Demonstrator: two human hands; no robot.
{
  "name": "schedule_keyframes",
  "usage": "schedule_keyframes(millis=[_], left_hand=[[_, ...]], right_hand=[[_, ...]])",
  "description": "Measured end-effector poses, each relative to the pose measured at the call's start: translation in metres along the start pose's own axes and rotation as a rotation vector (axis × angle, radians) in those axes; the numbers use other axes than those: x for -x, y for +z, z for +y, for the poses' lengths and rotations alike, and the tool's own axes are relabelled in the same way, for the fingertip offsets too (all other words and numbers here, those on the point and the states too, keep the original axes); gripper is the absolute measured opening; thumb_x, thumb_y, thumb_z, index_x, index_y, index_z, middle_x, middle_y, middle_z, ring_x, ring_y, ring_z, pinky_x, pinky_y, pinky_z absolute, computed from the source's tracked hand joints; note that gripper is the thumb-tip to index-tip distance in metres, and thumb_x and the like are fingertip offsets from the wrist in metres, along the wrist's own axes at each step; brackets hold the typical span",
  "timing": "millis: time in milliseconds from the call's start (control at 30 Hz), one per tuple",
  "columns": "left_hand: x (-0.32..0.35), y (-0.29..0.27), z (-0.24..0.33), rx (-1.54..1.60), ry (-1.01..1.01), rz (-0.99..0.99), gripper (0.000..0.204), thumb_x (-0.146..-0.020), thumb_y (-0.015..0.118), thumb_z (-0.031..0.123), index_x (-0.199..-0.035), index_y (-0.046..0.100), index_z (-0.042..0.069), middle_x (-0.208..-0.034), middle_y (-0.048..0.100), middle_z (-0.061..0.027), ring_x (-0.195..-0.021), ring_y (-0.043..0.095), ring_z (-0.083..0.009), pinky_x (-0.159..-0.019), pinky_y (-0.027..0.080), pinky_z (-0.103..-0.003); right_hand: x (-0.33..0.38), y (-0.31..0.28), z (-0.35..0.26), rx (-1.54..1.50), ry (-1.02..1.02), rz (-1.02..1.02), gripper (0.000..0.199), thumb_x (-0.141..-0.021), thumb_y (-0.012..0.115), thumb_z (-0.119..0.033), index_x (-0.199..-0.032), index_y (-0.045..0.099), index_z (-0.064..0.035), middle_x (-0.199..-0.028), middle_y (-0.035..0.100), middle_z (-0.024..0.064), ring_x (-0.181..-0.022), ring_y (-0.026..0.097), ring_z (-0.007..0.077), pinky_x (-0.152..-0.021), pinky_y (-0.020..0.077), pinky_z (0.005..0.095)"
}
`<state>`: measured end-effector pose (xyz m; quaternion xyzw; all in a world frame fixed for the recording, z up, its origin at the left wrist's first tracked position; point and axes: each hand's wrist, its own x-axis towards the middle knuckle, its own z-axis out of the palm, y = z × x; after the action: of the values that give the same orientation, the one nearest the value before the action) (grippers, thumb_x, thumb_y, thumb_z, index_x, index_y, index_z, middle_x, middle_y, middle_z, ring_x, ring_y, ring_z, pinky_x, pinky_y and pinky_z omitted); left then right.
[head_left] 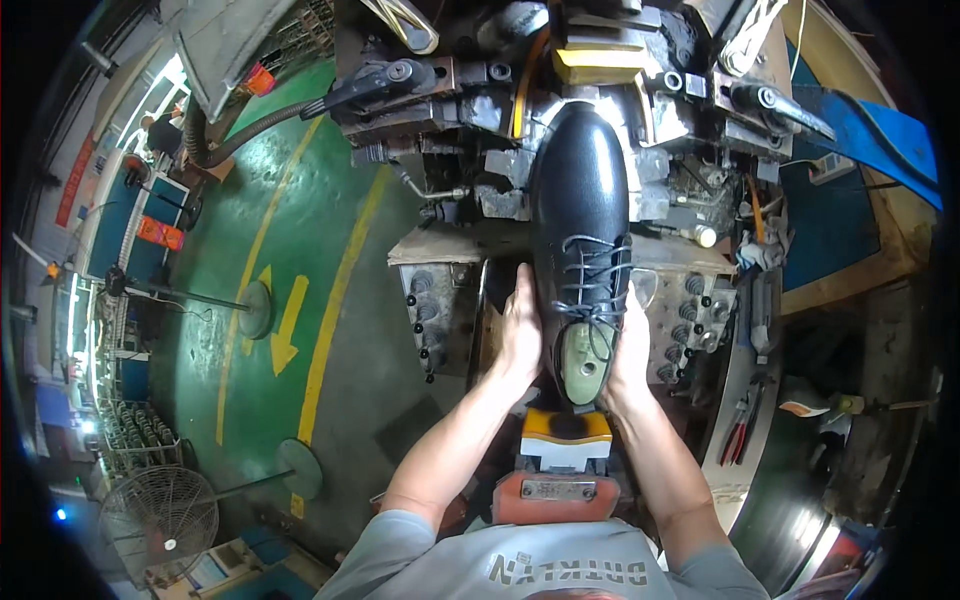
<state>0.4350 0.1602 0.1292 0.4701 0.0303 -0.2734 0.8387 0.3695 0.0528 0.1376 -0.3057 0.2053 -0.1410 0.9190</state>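
Observation:
A black lace-up leather shoe (583,185) points toe-away into the machine (500,125) in front of me. Inside its opening sits a green shoe last (585,365), and the dark laces are threaded and loosely gathered over it. My left hand (522,335) lies along the shoe's left side, fingers stretched forward. On the opposite side, my right hand (628,345) presses against the heel half, its fingers partly hidden by the shoe. Between them the two palms hold the shoe. Just below the heel is a yellow-and-white pad (567,435) on a red support (555,500).
Control panels with black knobs flank the shoe, a left panel (430,310) and a right panel (692,310). Red-handled pliers (738,430) lie on a ledge to the right. A floor fan (160,515) stands at lower left, beside the green floor (270,330) with yellow markings.

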Motion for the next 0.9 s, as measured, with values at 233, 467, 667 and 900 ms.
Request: schedule_keyframes(millis=[233, 467, 667, 900], left_hand=[[0.005, 0.001, -0.007, 0.076, 0.043, -0.010, 0.059, -0.104, 0.031, 0.047, -0.116, 0.060, -0.002, -0.109, 0.067, -0.0098, -0.095, 0.063, -0.0160, -0.087, 0.050, -0.031], [0.003, -0.004, -0.016, 0.113, 0.034, 0.037, 0.056, -0.104, 0.033, 0.044, -0.118, 0.059, -0.003, -0.110, 0.066, -0.0108, -0.094, 0.064, -0.0175, -0.087, 0.052, -0.033], [0.009, -0.011, -0.023, 0.136, 0.049, 0.086, 0.042, -0.103, 0.038, 0.037, -0.117, 0.058, 0.002, -0.111, 0.065, -0.0100, -0.101, 0.061, -0.0210, -0.092, 0.049, -0.037], [0.070, -0.085, -0.038, -0.082, 0.046, 0.165, 0.038, -0.104, 0.039, 0.039, -0.099, 0.054, 0.004, -0.083, 0.057, -0.0046, -0.073, 0.057, -0.0148, -0.066, 0.048, -0.030]], right_hand=[[0.002, 0.009, -0.004, 0.053, -0.038, 0.067, 0.028, -0.102, 0.043, -0.027, -0.093, 0.060, -0.0060, -0.087, 0.060, 0.0002, -0.078, 0.055, 0.0086, -0.072, 0.0461, 0.0268], [0.003, 0.004, -0.001, 0.240, -0.216, 0.155, 0.031, -0.103, 0.042, -0.027, -0.086, 0.058, -0.0065, -0.082, 0.054, -0.0014, -0.075, 0.049, 0.0079, -0.069, 0.0419, 0.0268], [0.000, -0.030, 0.009, 0.183, -0.085, 0.053, 0.025, -0.102, 0.043, -0.027, -0.098, 0.057, -0.0069, -0.087, 0.054, -0.0007, -0.079, 0.049, 0.0089, -0.074, 0.0424, 0.0270], [0.040, -0.124, 0.001, 0.360, -0.164, 0.293, 0.023, -0.102, 0.049, -0.026, -0.104, 0.057, -0.0054, -0.081, 0.052, 0.0003, -0.068, 0.050, 0.0085, -0.060, 0.0422, 0.0233]])
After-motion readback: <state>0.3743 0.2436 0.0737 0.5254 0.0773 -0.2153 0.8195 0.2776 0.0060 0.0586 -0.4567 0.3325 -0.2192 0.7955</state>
